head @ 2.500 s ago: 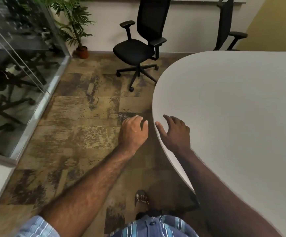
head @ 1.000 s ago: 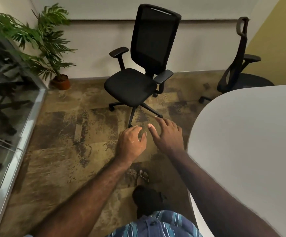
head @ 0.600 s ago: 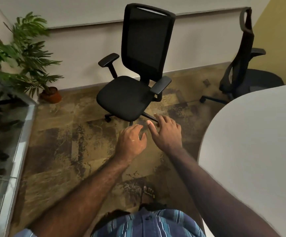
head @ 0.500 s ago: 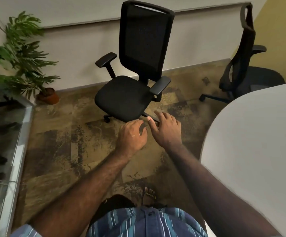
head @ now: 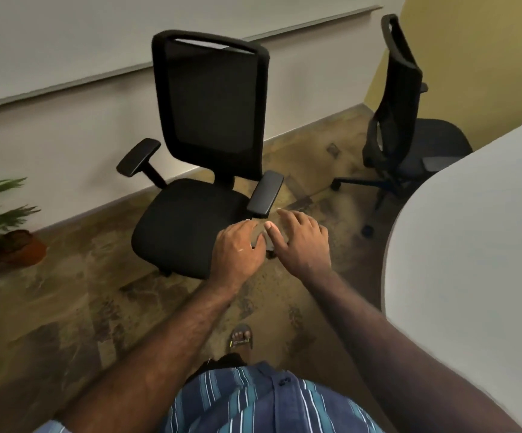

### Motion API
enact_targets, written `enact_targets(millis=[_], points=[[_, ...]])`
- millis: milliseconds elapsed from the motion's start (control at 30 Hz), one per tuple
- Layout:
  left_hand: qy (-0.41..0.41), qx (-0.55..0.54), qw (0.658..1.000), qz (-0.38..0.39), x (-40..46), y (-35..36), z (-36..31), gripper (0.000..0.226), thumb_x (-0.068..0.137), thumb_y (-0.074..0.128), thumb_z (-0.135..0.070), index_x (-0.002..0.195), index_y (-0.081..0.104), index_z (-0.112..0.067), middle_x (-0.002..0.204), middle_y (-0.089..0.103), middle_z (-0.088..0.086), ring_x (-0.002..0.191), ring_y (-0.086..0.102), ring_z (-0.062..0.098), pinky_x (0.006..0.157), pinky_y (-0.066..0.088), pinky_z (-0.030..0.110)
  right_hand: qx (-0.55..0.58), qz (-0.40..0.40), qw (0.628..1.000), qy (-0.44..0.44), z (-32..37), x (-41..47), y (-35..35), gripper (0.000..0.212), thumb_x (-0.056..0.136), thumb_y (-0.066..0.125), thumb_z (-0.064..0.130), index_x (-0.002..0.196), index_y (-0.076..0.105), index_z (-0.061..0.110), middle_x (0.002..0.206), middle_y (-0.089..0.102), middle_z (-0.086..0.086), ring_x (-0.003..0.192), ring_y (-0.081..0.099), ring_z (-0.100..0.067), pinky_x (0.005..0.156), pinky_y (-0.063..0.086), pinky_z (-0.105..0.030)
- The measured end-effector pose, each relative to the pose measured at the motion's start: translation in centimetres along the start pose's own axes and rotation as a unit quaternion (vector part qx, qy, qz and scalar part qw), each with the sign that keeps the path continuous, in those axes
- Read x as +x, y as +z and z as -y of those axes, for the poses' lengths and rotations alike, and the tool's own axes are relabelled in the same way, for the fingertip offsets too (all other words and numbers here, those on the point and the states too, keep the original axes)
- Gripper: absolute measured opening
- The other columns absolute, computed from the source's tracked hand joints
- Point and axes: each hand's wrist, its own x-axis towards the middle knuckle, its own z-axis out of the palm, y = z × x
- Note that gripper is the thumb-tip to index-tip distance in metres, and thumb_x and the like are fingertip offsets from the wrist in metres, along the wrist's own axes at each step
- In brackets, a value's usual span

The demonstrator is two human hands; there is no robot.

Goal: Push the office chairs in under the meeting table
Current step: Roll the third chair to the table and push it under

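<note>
Both bare hands reached forward, palms down, toward a black mesh-backed office chair (head: 197, 170) that stood on the mottled brown carpet (head: 65, 307) away from the rounded white meeting table (head: 472, 260). Left hand (head: 237, 248), its fingers loosely curled and gripping nothing, hovered in front of the near corner of the chair's padded seat (head: 184, 226); whether it touched the seat could not be told. Right hand (head: 303, 242) was held just beside it, fingers spread and thumb extended toward the left hand, just below the front end of the chair's nearer armrest (head: 266, 192) and holding nothing. That chair faced toward the lower left, its tall backrest upright near the pale wall (head: 65, 135) and its other armrest (head: 137, 156) jutting out to the left. A second black office chair (head: 406, 120) stood farther off at the upper right, turned side-on beside the yellow wall (head: 487, 57), its wheeled base close to the curved table edge. A green potted plant in a terracotta pot (head: 15, 248) sat at the left edge of the scene. The person's blue striped shirt (head: 269, 401) and one sandalled foot (head: 241, 335) showed at the bottom.
</note>
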Motion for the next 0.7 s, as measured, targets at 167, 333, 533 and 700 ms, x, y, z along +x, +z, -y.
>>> enact_targets(millis=[167, 333, 533, 700], points=[[0.044, -0.037, 0.998, 0.029, 7.3, 0.3, 0.7, 0.041, 0.102, 0.07, -0.031, 0.137, 0.068, -0.009, 0.132, 0.072, 0.009, 0.126, 0.065, 0.025, 0.109, 0.053, 0.045, -0.008, -0.038, 0.998, 0.053, 0.0, 4.0, 0.6, 0.066, 0.105, 0.03, 0.081, 0.148, 0.057, 0.038, 0.148, 0.063, 0.004, 0.142, 0.053, -0.022, 0.114, 0.04, -0.053], [0.073, -0.064, 0.995, 0.033, 12.6, 2.1, -1.2, 0.035, 0.102, 0.069, -0.033, 0.128, 0.072, -0.008, 0.121, 0.076, 0.009, 0.115, 0.07, 0.026, 0.1, 0.058, 0.049, -0.026, -0.067, 0.991, 0.115, -1.9, 6.2, -0.5, 0.061, 0.106, 0.037, 0.074, 0.148, 0.06, 0.036, 0.146, 0.064, 0.006, 0.141, 0.053, -0.021, 0.112, 0.041, -0.05], [0.121, -0.08, 0.988, 0.06, 17.6, 6.2, -4.3, 0.035, 0.101, 0.07, -0.031, 0.125, 0.075, -0.006, 0.118, 0.078, 0.011, 0.11, 0.073, 0.029, 0.095, 0.06, 0.051, -0.022, -0.079, 0.982, 0.169, -6.5, 9.3, -2.6, 0.06, 0.108, 0.036, 0.073, 0.151, 0.056, 0.036, 0.152, 0.06, 0.005, 0.144, 0.05, -0.021, 0.118, 0.038, -0.053], [0.149, -0.069, 0.983, 0.079, 22.3, 10.1, -8.1, 0.036, 0.101, 0.069, -0.034, 0.126, 0.076, -0.009, 0.117, 0.078, 0.008, 0.102, 0.074, 0.027, 0.091, 0.06, 0.044, -0.004, -0.106, 0.973, 0.207, -11.3, 13.3, -4.1, 0.061, 0.108, 0.038, 0.075, 0.154, 0.054, 0.037, 0.158, 0.056, 0.005, 0.148, 0.048, -0.022, 0.121, 0.035, -0.054]])
